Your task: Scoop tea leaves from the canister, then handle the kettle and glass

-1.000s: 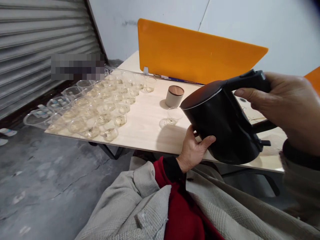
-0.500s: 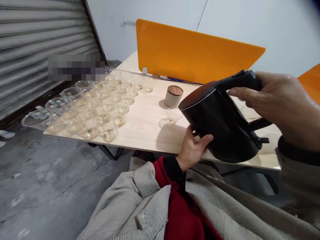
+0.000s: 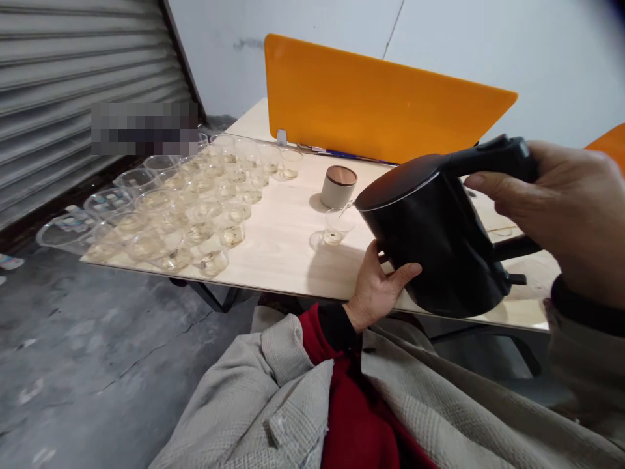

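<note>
A black electric kettle [image 3: 434,247] is tilted to the left, with its spout beside the rim of a clear plastic cup [image 3: 336,229]. A thin stream of water runs from the spout into the cup, which has dark bits at its bottom. My right hand [image 3: 571,202] is closed round the kettle's handle. Against the kettle's lower left side, my left hand [image 3: 378,290] supports the body, thumb in front and the other fingers partly hidden. Just behind the cup stands a pale canister [image 3: 338,189] with a brown lid.
Many clear cups [image 3: 209,228] of pale liquid crowd the left part of the wooden table [image 3: 273,254]. Small bottles [image 3: 110,203] show through cups at the left edge. An orange partition [image 3: 385,101] borders the back, with thin blue items at its foot.
The kettle's handle has moved right and its spout has shifted slightly right. Water now runs from the spout into the cup. Both hands keep their places on the kettle.
</note>
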Available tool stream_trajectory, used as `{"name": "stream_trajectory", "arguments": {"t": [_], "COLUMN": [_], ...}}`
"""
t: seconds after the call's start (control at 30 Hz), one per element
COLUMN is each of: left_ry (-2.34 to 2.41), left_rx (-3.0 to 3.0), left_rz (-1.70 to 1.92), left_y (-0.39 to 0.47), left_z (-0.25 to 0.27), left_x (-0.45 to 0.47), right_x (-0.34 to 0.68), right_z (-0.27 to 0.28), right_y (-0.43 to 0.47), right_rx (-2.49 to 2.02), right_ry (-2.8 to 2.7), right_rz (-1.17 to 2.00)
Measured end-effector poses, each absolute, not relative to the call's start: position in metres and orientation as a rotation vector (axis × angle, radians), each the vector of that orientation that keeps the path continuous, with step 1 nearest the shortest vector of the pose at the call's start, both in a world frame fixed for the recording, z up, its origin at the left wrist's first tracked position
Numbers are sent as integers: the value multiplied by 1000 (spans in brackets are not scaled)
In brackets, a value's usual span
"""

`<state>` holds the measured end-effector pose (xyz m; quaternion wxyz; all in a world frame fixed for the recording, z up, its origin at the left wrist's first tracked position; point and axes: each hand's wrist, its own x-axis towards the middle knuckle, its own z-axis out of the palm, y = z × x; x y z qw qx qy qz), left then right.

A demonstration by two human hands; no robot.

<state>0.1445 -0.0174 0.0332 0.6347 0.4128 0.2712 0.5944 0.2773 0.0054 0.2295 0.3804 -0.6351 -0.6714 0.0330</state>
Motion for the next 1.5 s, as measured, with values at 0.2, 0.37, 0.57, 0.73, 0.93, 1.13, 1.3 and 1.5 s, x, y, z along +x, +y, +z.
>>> {"name": "stream_trajectory", "arguments": {"t": [0.2,0.37,0.57,0.73,0.93,1.13,1.3,1.5], "left_ry": [616,732,755,820,1133,1362,1335,1309], "left_rx": [1039,1274,1537,1659,1586,1359,1346,1341], "left_rz": [1367,1441,1404,1382,1555,1563,1527,1471], "left_y": [-8,-3,-19,-31,-14,12,29,39], "left_z": [33,27,24,25,30,16,-5,-16], "left_x": [147,143,121,87,33,4,6,6], "right_x": [297,325,348,361,382,400,400,407], "right_z": [216,188,155,134,112,108,117,114], "right_y": [-13,8,69,134,184,191,193,196], "right_rx": [-1566,-1340,-1139,-1133,-1202,-1267,-1328,-1456], "right_ry": [-1561,-1312,-1120,-1085,-1006,-963,-966,-1055], "right_rz": [-55,61,195,172,209,325,408,376]}}
